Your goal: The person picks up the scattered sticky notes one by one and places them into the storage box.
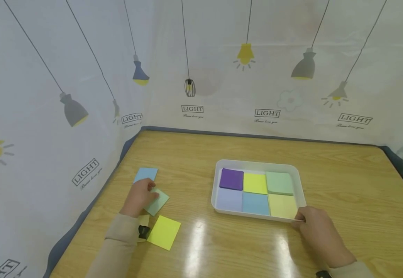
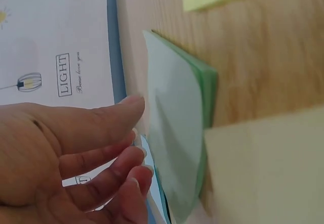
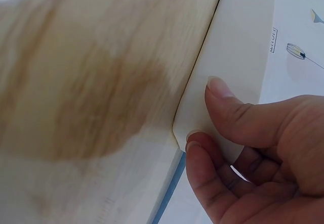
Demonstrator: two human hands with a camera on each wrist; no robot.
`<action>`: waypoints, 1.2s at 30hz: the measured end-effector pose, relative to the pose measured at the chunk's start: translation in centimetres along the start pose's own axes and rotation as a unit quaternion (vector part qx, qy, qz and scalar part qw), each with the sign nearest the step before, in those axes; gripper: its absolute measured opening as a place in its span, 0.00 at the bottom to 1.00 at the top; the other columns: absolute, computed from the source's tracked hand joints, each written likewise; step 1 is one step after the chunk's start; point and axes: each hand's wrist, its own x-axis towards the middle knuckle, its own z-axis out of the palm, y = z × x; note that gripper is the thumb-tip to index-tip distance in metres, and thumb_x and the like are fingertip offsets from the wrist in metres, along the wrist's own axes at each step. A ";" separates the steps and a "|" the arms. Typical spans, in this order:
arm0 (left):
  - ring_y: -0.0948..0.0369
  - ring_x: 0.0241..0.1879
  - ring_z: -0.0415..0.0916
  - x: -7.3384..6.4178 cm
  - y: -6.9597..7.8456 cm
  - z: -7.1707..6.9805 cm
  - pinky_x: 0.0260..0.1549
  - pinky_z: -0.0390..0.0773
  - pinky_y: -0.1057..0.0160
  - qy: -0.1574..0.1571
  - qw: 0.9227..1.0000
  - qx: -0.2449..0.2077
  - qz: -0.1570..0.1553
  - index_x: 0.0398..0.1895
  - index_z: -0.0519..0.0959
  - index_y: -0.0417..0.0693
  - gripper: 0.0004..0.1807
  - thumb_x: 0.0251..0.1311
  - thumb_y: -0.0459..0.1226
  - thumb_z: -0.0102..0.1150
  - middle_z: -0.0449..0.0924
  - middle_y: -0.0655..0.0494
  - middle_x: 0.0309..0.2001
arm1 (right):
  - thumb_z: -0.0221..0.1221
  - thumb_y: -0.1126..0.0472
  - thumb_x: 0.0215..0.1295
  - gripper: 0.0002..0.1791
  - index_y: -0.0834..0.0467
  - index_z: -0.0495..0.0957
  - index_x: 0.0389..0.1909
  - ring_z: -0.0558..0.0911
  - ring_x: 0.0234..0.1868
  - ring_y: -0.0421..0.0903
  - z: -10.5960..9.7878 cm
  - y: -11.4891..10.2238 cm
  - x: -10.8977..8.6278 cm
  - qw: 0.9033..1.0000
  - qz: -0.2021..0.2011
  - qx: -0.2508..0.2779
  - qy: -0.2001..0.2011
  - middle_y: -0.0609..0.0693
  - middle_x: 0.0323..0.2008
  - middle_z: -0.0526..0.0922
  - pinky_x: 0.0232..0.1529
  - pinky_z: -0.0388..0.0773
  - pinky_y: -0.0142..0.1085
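My left hand [image 1: 140,197] hovers at a light green sticky-note pad [image 1: 160,203] on the table's left side. In the left wrist view its thumb and fingers are loosely bent next to the green pad, with nothing between them; whether they touch it I cannot tell. Behind lies a blue pad [image 1: 146,173]. Nearer are a bright yellow pad [image 1: 165,233] and a pale yellow pad [image 1: 144,221], partly hidden by the sleeve. At right, my right hand [image 1: 321,231] pinches the near right corner of a white tray [image 3: 235,42] between thumb and fingers.
Inside the tray, two rows hold purple [image 1: 231,179], yellow [image 1: 255,183] and green [image 1: 279,182] pads behind lavender [image 1: 229,199], blue [image 1: 255,203] and pale yellow [image 1: 282,206] ones. A lamp-printed curtain [image 1: 222,96] borders the wooden table [image 1: 187,154].
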 end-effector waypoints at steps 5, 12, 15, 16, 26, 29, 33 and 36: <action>0.44 0.49 0.78 -0.1 -0.4 -0.4 0.50 0.80 0.46 0.000 1.000 0.015 -0.009 0.52 0.77 0.29 0.22 0.58 0.33 0.69 0.80 0.34 0.49 | 0.69 0.64 0.57 0.10 0.55 0.79 0.21 0.71 0.27 0.44 -0.1 0.0 0.0 1.000 -0.001 -0.002 0.003 0.46 0.23 0.79 0.29 0.69 0.36; 0.42 0.49 0.79 0.2 -1.2 -0.4 0.50 0.80 0.46 -0.014 0.999 0.029 -0.020 0.51 0.77 0.26 0.23 0.58 0.35 0.71 0.81 0.33 0.49 | 0.69 0.65 0.57 0.09 0.56 0.79 0.21 0.71 0.27 0.44 -0.2 -0.1 0.0 1.000 0.003 -0.001 -0.002 0.46 0.23 0.79 0.29 0.69 0.37; 0.44 0.46 0.80 0.3 -1.7 -0.3 0.48 0.81 0.47 -0.015 0.999 0.028 -0.024 0.48 0.78 0.27 0.21 0.59 0.36 0.70 0.82 0.34 0.47 | 0.69 0.65 0.57 0.09 0.56 0.80 0.21 0.72 0.28 0.44 -0.2 -0.2 0.0 1.000 0.007 0.000 -0.005 0.46 0.24 0.80 0.30 0.70 0.37; 0.45 0.45 0.80 0.4 -1.8 -0.2 0.47 0.81 0.47 -0.016 0.999 0.029 -0.024 0.47 0.78 0.28 0.21 0.59 0.37 0.70 0.82 0.35 0.46 | 0.69 0.65 0.57 0.09 0.56 0.80 0.21 0.72 0.28 0.44 -0.2 -0.2 0.1 1.000 0.009 -0.001 -0.005 0.46 0.24 0.80 0.30 0.70 0.38; 0.48 0.43 0.79 0.3 -1.9 -0.2 0.43 0.80 0.50 -0.023 0.998 0.044 -0.041 0.49 0.76 0.31 0.20 0.63 0.38 0.68 0.82 0.37 0.47 | 0.69 0.64 0.57 0.09 0.56 0.80 0.22 0.74 0.29 0.45 -0.1 -0.1 0.3 1.000 0.020 -0.010 -0.014 0.46 0.25 0.82 0.31 0.72 0.39; 0.50 0.40 0.78 0.2 -1.7 -0.4 0.35 0.78 0.54 -0.027 0.997 0.044 -0.054 0.51 0.74 0.34 0.18 0.65 0.38 0.64 0.81 0.38 0.47 | 0.69 0.64 0.58 0.10 0.56 0.79 0.21 0.74 0.29 0.45 -0.1 -0.1 0.3 1.000 0.021 -0.010 -0.015 0.46 0.24 0.81 0.31 0.72 0.38; 0.51 0.38 0.77 0.1 -1.5 -0.6 0.29 0.74 0.59 -0.027 0.997 0.033 -0.060 0.51 0.73 0.38 0.13 0.70 0.37 0.58 0.81 0.39 0.48 | 0.69 0.63 0.58 0.10 0.55 0.79 0.21 0.74 0.29 0.45 -0.1 0.0 0.2 1.000 0.019 -0.009 -0.015 0.46 0.24 0.81 0.31 0.71 0.38; 0.50 0.41 0.79 0.0 -1.2 -0.7 0.34 0.77 0.55 -0.020 0.998 0.024 -0.047 0.51 0.74 0.39 0.11 0.72 0.35 0.53 0.81 0.39 0.50 | 0.69 0.63 0.58 0.10 0.56 0.79 0.21 0.74 0.29 0.45 -0.1 0.0 0.2 1.000 0.019 -0.008 -0.013 0.46 0.25 0.81 0.31 0.71 0.38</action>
